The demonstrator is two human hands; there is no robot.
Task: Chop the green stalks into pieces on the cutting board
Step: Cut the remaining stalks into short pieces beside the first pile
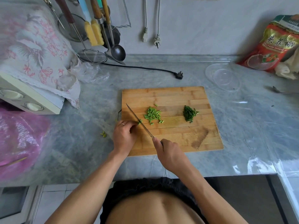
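Right hand grips knife; left hand pinches green stalks on cutting board.

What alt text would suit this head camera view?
A person's right hand holds a knife over green stalks pinned by the left hand on a wooden cutting board. Two piles of chopped greens lie on the board, on a grey countertop.

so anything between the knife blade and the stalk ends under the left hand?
Nothing visible. The knife in the right hand sits right against the green stalks that the left hand holds on the cutting board.
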